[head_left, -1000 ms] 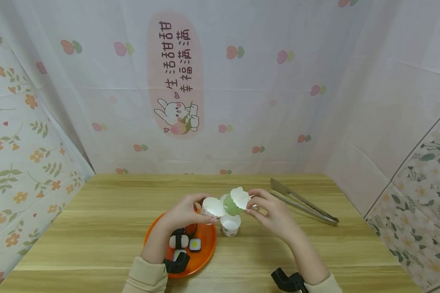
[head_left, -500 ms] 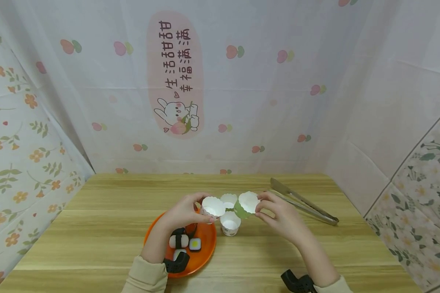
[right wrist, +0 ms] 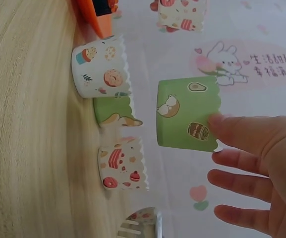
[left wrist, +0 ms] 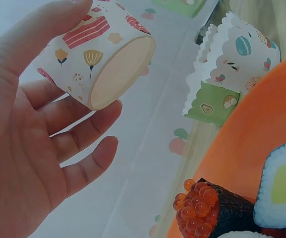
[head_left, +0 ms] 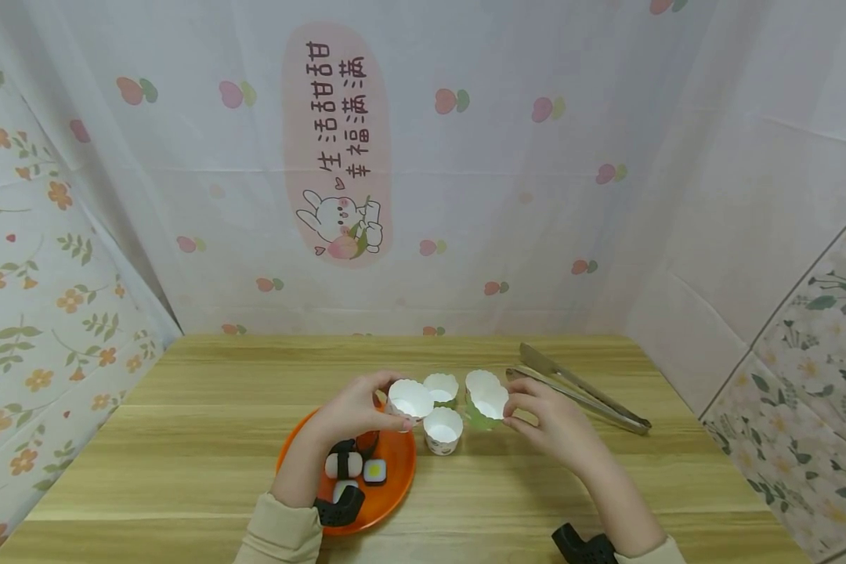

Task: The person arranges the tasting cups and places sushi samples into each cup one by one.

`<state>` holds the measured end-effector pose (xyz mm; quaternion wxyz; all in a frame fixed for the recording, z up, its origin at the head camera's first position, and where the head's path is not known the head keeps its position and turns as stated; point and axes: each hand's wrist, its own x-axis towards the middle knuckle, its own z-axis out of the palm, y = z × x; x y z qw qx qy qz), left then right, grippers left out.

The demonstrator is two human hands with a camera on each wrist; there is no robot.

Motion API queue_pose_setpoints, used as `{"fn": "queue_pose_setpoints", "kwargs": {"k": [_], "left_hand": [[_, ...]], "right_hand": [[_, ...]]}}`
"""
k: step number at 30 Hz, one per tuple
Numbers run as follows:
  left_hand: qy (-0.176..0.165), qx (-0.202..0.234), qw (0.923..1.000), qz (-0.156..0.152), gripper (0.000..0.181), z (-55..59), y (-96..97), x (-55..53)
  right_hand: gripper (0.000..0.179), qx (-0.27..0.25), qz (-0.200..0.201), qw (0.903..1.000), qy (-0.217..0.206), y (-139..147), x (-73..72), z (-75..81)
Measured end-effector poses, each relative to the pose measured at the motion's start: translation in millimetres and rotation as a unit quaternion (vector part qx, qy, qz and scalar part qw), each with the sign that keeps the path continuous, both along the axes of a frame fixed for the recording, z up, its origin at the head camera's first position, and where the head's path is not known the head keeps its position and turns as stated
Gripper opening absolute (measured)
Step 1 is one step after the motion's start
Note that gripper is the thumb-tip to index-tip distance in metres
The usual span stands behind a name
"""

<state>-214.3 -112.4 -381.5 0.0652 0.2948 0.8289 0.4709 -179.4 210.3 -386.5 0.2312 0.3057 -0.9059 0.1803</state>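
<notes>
At the middle of the worktop [head_left: 183,439], in the head view, your left hand [head_left: 355,409] pinches a white patterned cup [head_left: 409,399] near the orange plate [head_left: 403,495], and your right hand [head_left: 548,419] pinches a green cup [head_left: 493,403]. Between them stand a shorter-looking white cup [head_left: 442,441] and, behind it, a second green cup [head_left: 441,387].

In the left wrist view, your thumb and upper fingers hold the white patterned cup with its base showing; your other fingers sit off it.

In the right wrist view, your thumb grips the green cup at its scalloped rim, clear of the worktop. A cake-print cup [right wrist: 118,166] stands apart from the standing pair, towards the tongs [head_left: 580,382] (your green cup partly covers it from above). So three cups look set down, and two, I judge, remain to be placed.
</notes>
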Motion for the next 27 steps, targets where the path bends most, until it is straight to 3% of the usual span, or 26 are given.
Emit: {"fn": "queue_pose_setpoints", "kwargs": {"k": [13, 21, 27], "left_hand": [[-0.001, 0.007, 1.0, -0.002, 0.059, -0.5, -0.7, 0.4], [-0.005, 0.01, 0.9999, 0.001, 0.057, -0.7, -1.3, -0.4], [-0.003, 0.011, 0.9999, 0.001, 0.056, 0.0, -1.5, 0.2]], "right_hand": [[0.023, 0.023, -0.019, 0.9991, -0.032, 4.7, -5.0, -9.3], [0.022, 0.036, -0.003, 0.9986, -0.04, 7.6, -11.8, -20.1], [0.018, 0.051, -0.013, 0.9947, -0.089, 7.1, -11.6, -21.9]]}}
